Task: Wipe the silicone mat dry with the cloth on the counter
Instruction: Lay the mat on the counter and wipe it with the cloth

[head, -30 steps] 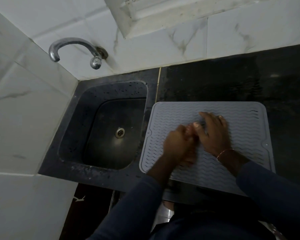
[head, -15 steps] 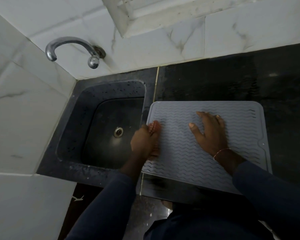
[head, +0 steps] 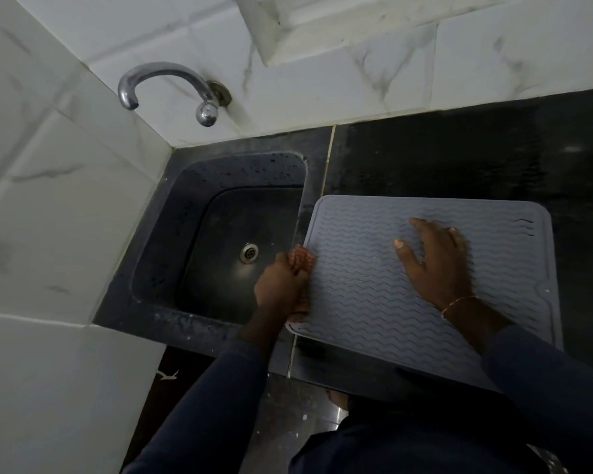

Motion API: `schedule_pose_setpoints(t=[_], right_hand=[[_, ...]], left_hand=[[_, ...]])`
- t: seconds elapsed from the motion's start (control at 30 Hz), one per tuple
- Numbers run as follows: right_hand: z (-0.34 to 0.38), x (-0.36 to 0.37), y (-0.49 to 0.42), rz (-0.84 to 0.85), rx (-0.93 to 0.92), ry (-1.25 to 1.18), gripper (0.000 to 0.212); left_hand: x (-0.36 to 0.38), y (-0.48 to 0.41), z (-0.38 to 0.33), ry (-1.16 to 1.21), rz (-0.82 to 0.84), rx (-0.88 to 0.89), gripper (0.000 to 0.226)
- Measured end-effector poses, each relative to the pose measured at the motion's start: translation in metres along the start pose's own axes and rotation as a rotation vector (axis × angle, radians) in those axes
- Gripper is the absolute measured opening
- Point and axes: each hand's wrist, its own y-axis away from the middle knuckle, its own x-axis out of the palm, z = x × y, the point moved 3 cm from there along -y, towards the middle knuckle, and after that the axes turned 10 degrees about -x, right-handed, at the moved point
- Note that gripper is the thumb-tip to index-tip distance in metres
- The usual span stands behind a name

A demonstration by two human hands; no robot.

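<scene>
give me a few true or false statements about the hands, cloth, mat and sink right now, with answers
1. The left hand holds the cloth at the left edge of the silicone mat. True.
2. The right hand is lifted clear of the mat. False: it lies flat on the mat, fingers spread.
3. The sink lies to the right of the mat. False: it lies to the left.
4. The tap is mounted on the tiled wall above the sink. True.
5. Dishes stand on the mat. False: only the hands and cloth touch it.
</scene>
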Motion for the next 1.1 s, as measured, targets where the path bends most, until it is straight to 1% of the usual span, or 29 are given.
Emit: schedule_pose_setpoints(t=[0.07, 0.1, 0.13, 0.2, 0.23, 0.27, 0.3, 0.37, 0.47, 0.57, 0.63, 0.73, 0.77, 0.8, 0.83, 0.9, 0.93, 0.97, 1.0, 1.07, 1.1], right_hand=[[-0.001, 0.001, 0.0, 0.014, 0.006, 0.017, 0.068], [-0.002, 0.001, 0.0, 0.022, 0.011, 0.017, 0.069], [-0.002, 0.002, -0.001, 0.028, 0.017, 0.016, 0.069], [-0.003, 0.002, -0.001, 0.029, 0.023, 0.021, 0.069], [-0.003, 0.002, -0.001, 0.027, 0.02, 0.024, 0.069], [-0.003, 0.002, -0.002, 0.025, 0.015, 0.028, 0.069], [-0.003, 0.002, -0.002, 0.024, 0.013, 0.03, 0.069], [-0.002, 0.002, -0.001, 0.022, 0.012, 0.025, 0.069], [-0.003, 0.003, -0.001, 0.025, 0.022, 0.026, 0.07], [-0.002, 0.003, -0.001, 0.04, 0.025, 0.011, 0.07], [-0.002, 0.002, 0.0, 0.044, 0.029, 0.011, 0.069], [-0.002, 0.0, 0.001, 0.041, 0.025, 0.003, 0.07], [-0.001, -0.001, 0.001, 0.038, 0.023, -0.002, 0.069], [0.0, -0.001, 0.0, 0.036, 0.022, -0.008, 0.069], [0.0, -0.001, 0.0, 0.033, 0.021, -0.012, 0.068], [-0.001, -0.001, 0.0, 0.026, 0.016, -0.007, 0.067], [-0.001, 0.0, 0.0, 0.025, 0.012, -0.001, 0.067], [-0.002, 0.0, -0.001, 0.022, 0.01, 0.004, 0.067], [-0.002, 0.0, -0.001, 0.022, 0.009, 0.003, 0.067], [-0.002, 0.0, 0.0, 0.023, 0.009, -0.004, 0.066], [-0.001, 0.0, 0.0, 0.023, 0.009, -0.005, 0.066]], left_hand=[[-0.003, 0.0, -0.002, 0.012, -0.027, -0.002, 0.044], [-0.003, 0.005, -0.009, 0.066, -0.016, 0.022, 0.043], [0.0, 0.012, -0.018, 0.162, 0.031, 0.063, 0.039], [0.011, 0.03, -0.038, 0.316, 0.208, 0.179, 0.028], [0.019, 0.041, -0.047, 0.311, 0.278, 0.247, 0.026], [0.026, 0.05, -0.053, 0.261, 0.309, 0.298, 0.028], [0.032, 0.054, -0.056, 0.206, 0.306, 0.32, 0.033], [0.034, 0.051, -0.057, 0.149, 0.272, 0.298, 0.039], [0.026, 0.029, -0.044, 0.052, 0.226, 0.254, 0.039], [0.007, 0.001, -0.019, -0.049, 0.139, 0.178, 0.048], [-0.005, -0.012, -0.007, -0.128, 0.062, 0.145, 0.051], [-0.015, -0.015, -0.01, -0.242, 0.007, 0.164, 0.05], [-0.017, -0.012, -0.016, -0.242, -0.013, 0.177, 0.051], [-0.017, -0.008, -0.021, -0.204, -0.014, 0.175, 0.052], [-0.016, -0.003, -0.026, -0.105, 0.014, 0.168, 0.051], [-0.006, 0.01, -0.038, 0.144, 0.157, 0.155, 0.035], [0.002, 0.018, -0.044, 0.209, 0.24, 0.162, 0.027], [0.011, 0.026, -0.05, 0.213, 0.296, 0.197, 0.026], [0.019, 0.033, -0.053, 0.184, 0.321, 0.23, 0.032], [0.028, 0.031, -0.05, 0.099, 0.297, 0.24, 0.043], [0.025, 0.026, -0.046, 0.053, 0.263, 0.231, 0.043]])
